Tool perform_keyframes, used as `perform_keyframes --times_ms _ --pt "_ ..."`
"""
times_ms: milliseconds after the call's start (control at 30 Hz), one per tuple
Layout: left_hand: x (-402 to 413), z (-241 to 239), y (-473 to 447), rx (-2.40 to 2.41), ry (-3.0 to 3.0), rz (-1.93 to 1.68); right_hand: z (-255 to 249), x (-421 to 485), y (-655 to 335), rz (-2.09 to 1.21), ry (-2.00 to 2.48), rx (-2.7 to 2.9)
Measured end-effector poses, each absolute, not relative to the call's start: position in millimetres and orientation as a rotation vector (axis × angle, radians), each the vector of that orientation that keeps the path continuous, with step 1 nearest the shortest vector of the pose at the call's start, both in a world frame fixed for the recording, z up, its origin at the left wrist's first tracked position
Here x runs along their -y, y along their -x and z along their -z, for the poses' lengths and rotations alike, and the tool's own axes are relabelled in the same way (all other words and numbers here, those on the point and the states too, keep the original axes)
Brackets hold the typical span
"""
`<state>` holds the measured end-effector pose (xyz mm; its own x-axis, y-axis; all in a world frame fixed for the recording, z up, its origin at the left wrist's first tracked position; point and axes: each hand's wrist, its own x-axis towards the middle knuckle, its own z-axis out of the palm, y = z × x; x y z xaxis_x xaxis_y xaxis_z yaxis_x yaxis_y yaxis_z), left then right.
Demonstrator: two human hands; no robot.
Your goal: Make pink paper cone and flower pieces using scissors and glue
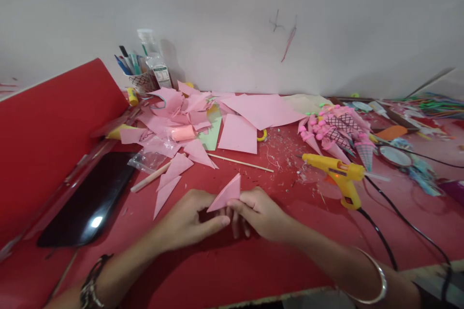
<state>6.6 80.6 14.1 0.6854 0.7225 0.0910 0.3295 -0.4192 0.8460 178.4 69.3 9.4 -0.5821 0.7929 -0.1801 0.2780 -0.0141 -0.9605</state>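
In the middle, above the table's front part, a folded pink paper (pixel 229 193) points up to the right in a narrow triangle. My right hand (pixel 263 215) pinches its lower right side between thumb and fingers. From the left, my left hand (pixel 192 217) curls its fingers behind the same paper, its thumb stretched toward the right fingers. The paper hides part of the left fingertips. Left of my hands lie cut pink paper triangles (pixel 173 176), beside a wooden stick (pixel 152 176). A thin wooden stick (pixel 241 162) lies beyond the held paper.
A yellow glue gun (pixel 339 174) with a black cord lies right, near finished pink paper cones (pixel 337 128). A black phone (pixel 90 198) lies left. Pink paper sheets (pixel 237 133), a pen cup (pixel 140 81) and a bottle (pixel 159 70) stand or lie toward the wall.
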Motion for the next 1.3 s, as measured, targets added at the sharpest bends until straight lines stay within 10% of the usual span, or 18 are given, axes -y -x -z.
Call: perform_keyframes --times_ms 633,1000,1300 --pt "-82.5 -13.2 -6.2 -1.058 -1.779 -0.628 -8.3 -77.4 -180.2 -1.584 1.047 1.875" --pt "-86.9 -13.6 -5.2 -1.326 -2.047 -0.58 -42.6 -133.3 -198.4 0.279 1.718 2.484" --pt "-89.6 -12.4 -4.4 -1.58 -2.404 -0.371 -41.0 -154.2 -193.8 0.534 1.772 2.564"
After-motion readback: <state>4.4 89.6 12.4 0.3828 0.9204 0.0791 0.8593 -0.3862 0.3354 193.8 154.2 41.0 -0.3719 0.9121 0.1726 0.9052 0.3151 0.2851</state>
